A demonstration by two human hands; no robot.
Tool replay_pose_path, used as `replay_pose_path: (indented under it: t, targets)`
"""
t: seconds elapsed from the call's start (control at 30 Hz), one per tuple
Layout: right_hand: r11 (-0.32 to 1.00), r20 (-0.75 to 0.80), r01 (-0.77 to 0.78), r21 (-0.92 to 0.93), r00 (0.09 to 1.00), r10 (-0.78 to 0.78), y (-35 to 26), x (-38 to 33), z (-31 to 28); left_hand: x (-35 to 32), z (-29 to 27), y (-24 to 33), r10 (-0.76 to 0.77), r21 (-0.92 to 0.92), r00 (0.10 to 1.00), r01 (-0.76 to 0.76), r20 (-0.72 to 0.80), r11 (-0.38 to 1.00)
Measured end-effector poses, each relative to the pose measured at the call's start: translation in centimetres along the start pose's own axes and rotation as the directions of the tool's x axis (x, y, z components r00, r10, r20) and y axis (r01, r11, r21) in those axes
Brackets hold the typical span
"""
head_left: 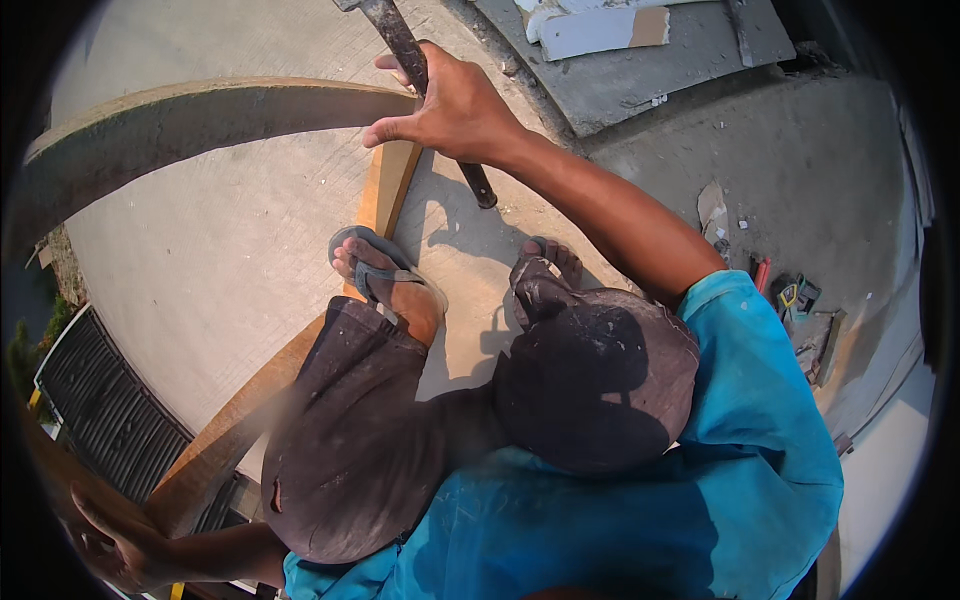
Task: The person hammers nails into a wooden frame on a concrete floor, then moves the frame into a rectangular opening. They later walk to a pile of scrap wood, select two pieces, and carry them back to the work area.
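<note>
My right hand (455,108) is wrapped around the dark handle of a hammer (401,42), whose metal head is cut off by the top edge. Its thumb and fingertips are beside the end of a long wooden board (230,112) standing on edge. A second wooden board (385,188) meets that end and runs back under my sandaled left foot (385,268) toward the lower left. There my left hand (130,550) grips a wooden board (65,470) near the corner where two boards meet. Its fingers are partly in shadow.
Pale concrete floor (190,240) surrounds the boards. A grey slab (640,75) with broken white pieces lies at the far right. By my right side are a red-handled tool (762,273) and a yellow-and-black tape measure (790,296). A dark slatted grate (110,400) is at the left.
</note>
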State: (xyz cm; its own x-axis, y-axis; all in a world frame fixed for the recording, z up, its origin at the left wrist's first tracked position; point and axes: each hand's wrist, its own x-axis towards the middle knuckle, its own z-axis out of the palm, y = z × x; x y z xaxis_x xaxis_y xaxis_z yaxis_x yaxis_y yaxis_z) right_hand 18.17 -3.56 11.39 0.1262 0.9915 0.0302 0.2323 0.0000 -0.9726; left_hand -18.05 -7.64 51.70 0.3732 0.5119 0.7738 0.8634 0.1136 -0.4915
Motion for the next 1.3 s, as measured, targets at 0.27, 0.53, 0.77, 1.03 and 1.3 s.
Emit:
replay_pose_path:
  t: [0.27, 0.53, 0.77, 1.03, 1.3]
  targets:
    - [0.990, -0.025, -0.117, 0.081, 0.993, 0.119, 0.6, -0.8, -1.1, -10.3, -3.7, 19.3, 0.039, -0.633, 0.654, 0.744, 0.756, -0.214]
    - [0.976, -0.118, -0.216, 0.039, 0.969, 0.219, 4.3, -2.9, -2.3, -4.8, 7.3, 31.6, -0.245, -0.864, 0.829, 0.473, 0.502, -0.169]
    - [0.960, 0.083, -0.281, -0.016, 0.956, 0.281, 6.1, -5.1, -2.6, -1.9, 13.6, 30.5, 0.004, -0.704, 0.961, 0.204, 0.275, -0.680]
    - [0.902, 0.194, -0.425, -0.078, 0.881, 0.432, 8.2, -4.8, -0.6, -3.1, 13.7, 28.3, 0.229, -0.447, 0.944, 0.315, 0.236, -0.838]
    - [0.999, -0.407, 0.035, -0.019, 0.912, -0.040, 4.5, -3.7, -3.2, -2.4, 13.5, 28.6, 0.246, -0.585, 0.950, 0.313, 0.194, -0.748]
